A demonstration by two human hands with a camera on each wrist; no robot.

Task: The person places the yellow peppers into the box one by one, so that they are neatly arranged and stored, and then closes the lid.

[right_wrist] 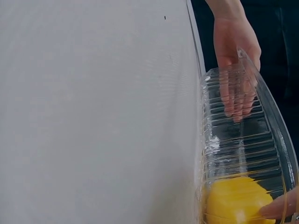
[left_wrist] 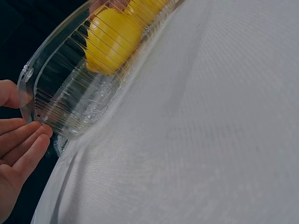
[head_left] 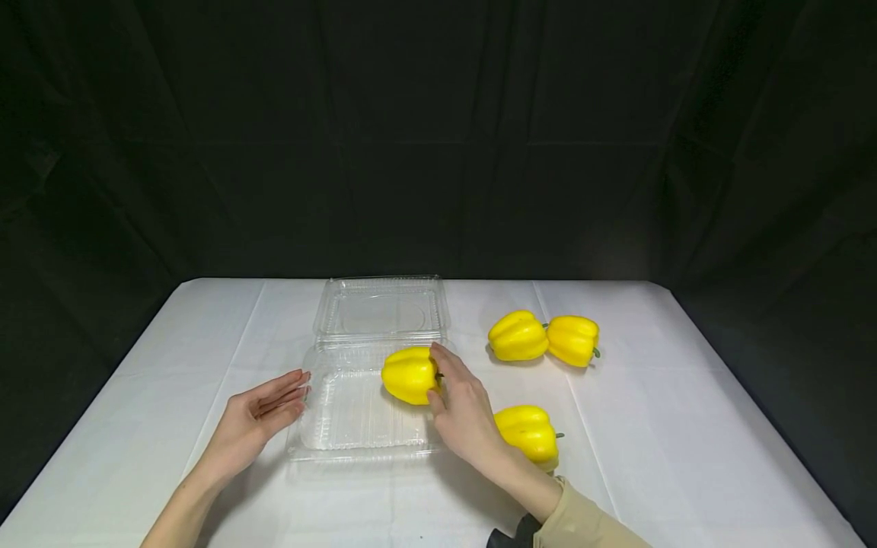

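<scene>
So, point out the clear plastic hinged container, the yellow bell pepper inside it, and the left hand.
Clear plastic hinged container (head_left: 349,415): head view, bare floor of its base.
Yellow bell pepper (head_left: 407,376): head view, its rounded side.
Left hand (head_left: 251,420): head view, its middle.

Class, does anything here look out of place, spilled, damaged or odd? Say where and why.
Nothing looks spilled or damaged: the clear container sits open and the yellow peppers look whole. One small oddity: a dark speck on the white cloth, near the top of the right wrist view, standing out against its pale surface.
</scene>
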